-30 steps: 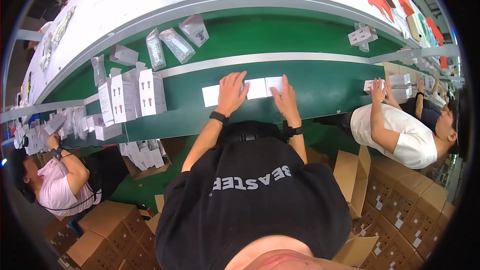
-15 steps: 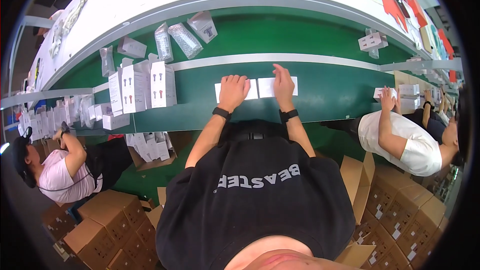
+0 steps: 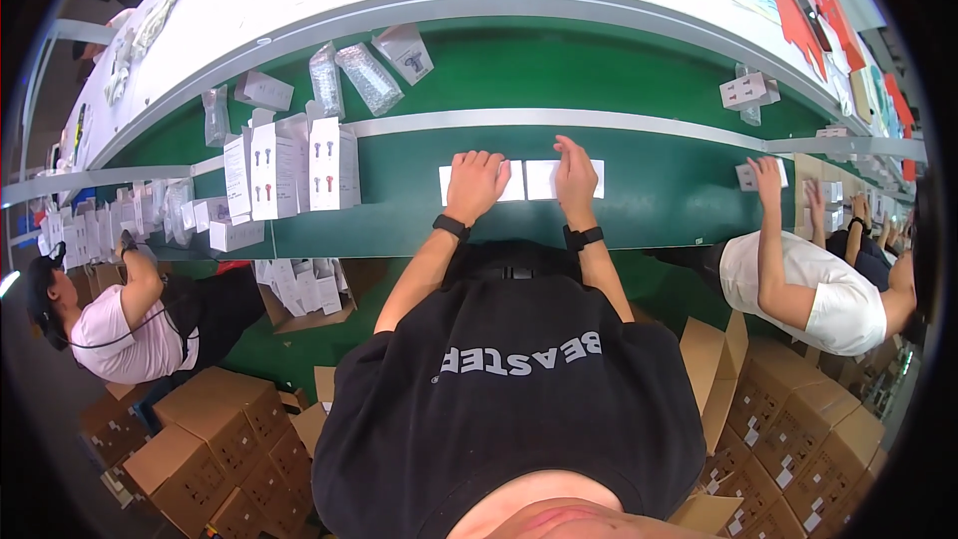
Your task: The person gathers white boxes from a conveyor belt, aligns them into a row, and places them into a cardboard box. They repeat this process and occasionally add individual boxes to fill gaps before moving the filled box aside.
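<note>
Pressing flat: left hand, right hand, fingers spread, on white cards, belt edge near.

A long green conveyor belt carries everything, split lengthwise by a pale strip. On the near half, close to the near edge, two flat white cards lie side by side, touching. Toward the belt's left end stands a cluster of upright white boxes, with a smaller box lying at the near edge. Across the strip, on the far half, lie clear plastic bags and small white boxes. A white box sits near the far edge toward the right end.
</note>
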The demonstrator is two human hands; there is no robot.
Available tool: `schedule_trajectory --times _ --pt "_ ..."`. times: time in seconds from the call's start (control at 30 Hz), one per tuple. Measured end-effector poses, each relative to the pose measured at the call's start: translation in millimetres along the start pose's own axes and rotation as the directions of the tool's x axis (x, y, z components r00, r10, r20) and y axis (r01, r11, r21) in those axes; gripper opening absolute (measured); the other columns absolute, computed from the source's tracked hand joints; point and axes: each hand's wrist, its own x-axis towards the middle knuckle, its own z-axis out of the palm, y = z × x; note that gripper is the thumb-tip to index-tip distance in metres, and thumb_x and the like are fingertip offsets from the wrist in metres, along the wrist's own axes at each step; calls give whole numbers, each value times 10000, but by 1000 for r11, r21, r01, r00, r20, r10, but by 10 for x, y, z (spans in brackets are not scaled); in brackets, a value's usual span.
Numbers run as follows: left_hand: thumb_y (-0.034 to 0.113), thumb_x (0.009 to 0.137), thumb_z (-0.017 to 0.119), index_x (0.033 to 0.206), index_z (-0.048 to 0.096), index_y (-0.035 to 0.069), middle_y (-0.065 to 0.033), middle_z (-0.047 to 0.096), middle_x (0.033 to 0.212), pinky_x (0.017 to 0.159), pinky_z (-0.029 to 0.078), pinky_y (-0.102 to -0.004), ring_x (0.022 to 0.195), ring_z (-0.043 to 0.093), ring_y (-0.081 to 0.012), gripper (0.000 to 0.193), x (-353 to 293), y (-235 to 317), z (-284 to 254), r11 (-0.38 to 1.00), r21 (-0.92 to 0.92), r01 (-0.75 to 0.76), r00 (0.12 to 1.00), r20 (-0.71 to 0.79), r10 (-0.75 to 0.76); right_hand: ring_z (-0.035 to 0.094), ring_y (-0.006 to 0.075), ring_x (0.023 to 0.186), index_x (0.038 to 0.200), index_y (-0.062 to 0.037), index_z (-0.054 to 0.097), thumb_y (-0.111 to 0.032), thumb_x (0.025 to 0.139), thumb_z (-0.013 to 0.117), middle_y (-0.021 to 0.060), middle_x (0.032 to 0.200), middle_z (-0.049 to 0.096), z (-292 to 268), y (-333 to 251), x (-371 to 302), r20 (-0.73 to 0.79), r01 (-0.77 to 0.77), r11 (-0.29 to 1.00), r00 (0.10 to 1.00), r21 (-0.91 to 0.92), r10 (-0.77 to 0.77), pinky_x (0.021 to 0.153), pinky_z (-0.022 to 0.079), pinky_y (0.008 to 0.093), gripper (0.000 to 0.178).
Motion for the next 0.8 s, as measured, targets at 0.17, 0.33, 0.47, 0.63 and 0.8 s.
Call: schedule_trajectory --times 0.17,0.33,0.47,0.63,0.8 --pt "245 902 616 865 663 104 -54 617 783 799 409 -399 798 585 -242 153 16 123 49 1000 -11 -9 1000 -30 9 700 265 876 1129 -82 657 -6 946 543 83 980 718 -105 65 -4 -2 -22 1000 1000 -1 22 724 551 336 229" --pt "236 897 623 854 661 103 -51 614 774 796 408 -397 790 583 -244 145 42 231 68 1000 -16 -6 999 -40 6 703 266 879 1154 -73 650 -7 943 536 92 1007 722 -198 122 3 -3 -47 998 999 37 47 729 552 338 249" --pt "232 894 626 845 658 104 -48 611 765 794 409 -397 786 583 -243 141 71 313 85 1000 -3 0 999 -48 0 705 261 883 1171 -67 644 -9 936 535 99 1022 725 -271 170 14 9 -77 995 997 68 76 736 552 334 265" --pt "236 897 624 839 656 105 -48 611 760 795 409 -397 788 583 -242 147 86 413 144 1000 10 -2 999 -48 2 687 201 872 1221 -58 621 -40 962 539 109 1089 710 -363 273 38 89 -131 986 988 102 123 742 539 298 273" --pt "241 904 616 847 659 109 -46 618 772 795 409 -398 794 586 -241 151 94 451 209 1000 22 8 999 -43 -7 650 195 919 1249 -65 601 -83 954 582 109 1201 646 -721 267 284 227 -290 906 947 309 226 777 535 306 297"
